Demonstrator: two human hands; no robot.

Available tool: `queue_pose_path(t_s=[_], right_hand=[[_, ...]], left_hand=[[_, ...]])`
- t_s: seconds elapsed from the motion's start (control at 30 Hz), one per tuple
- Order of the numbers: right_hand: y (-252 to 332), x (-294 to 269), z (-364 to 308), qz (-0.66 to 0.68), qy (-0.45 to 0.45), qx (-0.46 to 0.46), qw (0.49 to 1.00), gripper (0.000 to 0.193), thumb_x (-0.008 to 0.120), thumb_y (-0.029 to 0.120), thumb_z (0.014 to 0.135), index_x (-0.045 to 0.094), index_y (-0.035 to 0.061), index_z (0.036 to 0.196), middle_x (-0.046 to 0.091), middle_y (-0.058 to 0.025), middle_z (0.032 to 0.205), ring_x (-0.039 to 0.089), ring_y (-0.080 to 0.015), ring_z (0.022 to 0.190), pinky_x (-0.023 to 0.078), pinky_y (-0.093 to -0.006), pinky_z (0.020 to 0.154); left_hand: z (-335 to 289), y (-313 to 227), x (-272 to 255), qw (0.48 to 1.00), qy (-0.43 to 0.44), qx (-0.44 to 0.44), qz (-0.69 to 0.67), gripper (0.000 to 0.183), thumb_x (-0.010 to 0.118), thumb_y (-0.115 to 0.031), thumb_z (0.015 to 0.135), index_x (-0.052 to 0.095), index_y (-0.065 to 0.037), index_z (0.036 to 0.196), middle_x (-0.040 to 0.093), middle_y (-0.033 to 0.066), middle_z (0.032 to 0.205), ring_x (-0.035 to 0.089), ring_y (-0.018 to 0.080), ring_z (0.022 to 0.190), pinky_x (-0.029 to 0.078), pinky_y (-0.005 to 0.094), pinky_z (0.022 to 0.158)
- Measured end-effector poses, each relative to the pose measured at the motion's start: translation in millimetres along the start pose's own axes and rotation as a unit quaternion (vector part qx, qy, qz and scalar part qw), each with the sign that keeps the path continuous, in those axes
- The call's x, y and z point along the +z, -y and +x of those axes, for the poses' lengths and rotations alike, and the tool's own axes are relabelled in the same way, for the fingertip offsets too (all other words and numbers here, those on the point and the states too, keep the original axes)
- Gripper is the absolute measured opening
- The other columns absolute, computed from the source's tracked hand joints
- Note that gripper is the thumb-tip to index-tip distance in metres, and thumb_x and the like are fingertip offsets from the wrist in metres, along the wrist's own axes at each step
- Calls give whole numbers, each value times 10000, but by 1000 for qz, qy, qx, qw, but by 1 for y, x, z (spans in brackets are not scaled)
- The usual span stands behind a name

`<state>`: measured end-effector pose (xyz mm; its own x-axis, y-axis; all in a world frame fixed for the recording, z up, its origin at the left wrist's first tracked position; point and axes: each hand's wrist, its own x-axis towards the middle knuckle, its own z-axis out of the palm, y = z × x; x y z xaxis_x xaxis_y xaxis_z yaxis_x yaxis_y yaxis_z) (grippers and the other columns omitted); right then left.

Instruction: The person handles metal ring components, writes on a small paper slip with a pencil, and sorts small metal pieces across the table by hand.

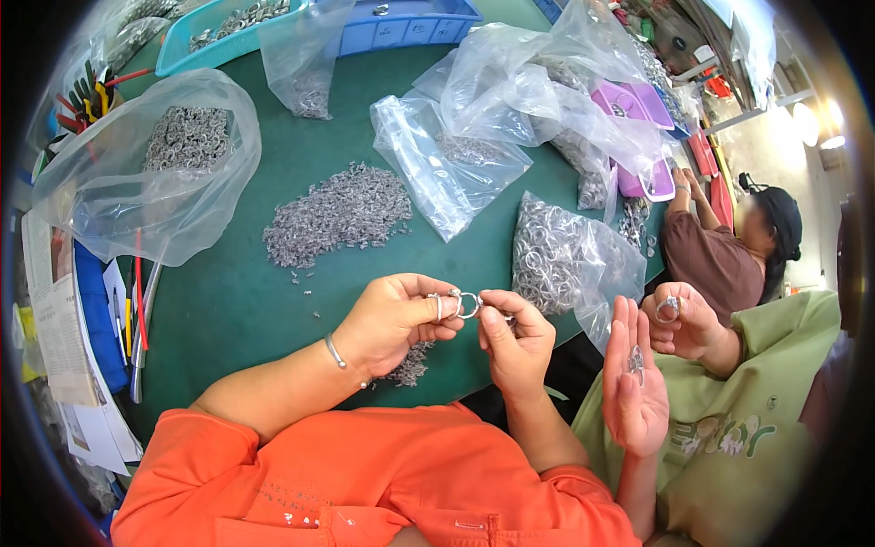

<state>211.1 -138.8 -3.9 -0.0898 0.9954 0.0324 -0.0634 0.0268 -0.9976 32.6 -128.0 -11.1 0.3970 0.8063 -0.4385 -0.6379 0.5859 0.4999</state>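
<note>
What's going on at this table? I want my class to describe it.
A person in an orange top holds a small metal ring between the fingertips of the left hand and right hand, over a green table. A loose pile of small grey pieces lies beyond the hands, and a clear bag of metal rings is near the right hand. To the right, a co-worker in green has metal pieces in both hands. Someone in brown is farther off.
</note>
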Motion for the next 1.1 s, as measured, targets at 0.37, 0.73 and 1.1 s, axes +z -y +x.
queue_pose_path(t_s=[0.37,0.73,1.1], right_hand=[[3,-2,-1,-136,71,-113,982,185,662,12,827,658,-16,1009,606,-95,953,577,-112,778,460,-208,639],[12,-1,-3,-79,4,64,995,166,655,59,860,662,-18,1006,641,-41,786,540,-48,571,408,-177,489],[8,-4,1,178,16,172,969,131,534,32,917,558,-9,1039,608,-76,778,505,-79,522,356,-185,422]], left_hand=[[2,11,-7,986,105,-130,3,157,597,-120,896,589,-1,999,638,77,891,637,158,791,537,280,683],[-1,6,1,999,27,18,42,148,649,-87,870,575,-11,973,635,74,870,643,154,756,538,252,633],[-2,5,5,999,5,7,46,189,653,-120,872,626,16,1000,650,77,850,636,144,717,524,244,618]])
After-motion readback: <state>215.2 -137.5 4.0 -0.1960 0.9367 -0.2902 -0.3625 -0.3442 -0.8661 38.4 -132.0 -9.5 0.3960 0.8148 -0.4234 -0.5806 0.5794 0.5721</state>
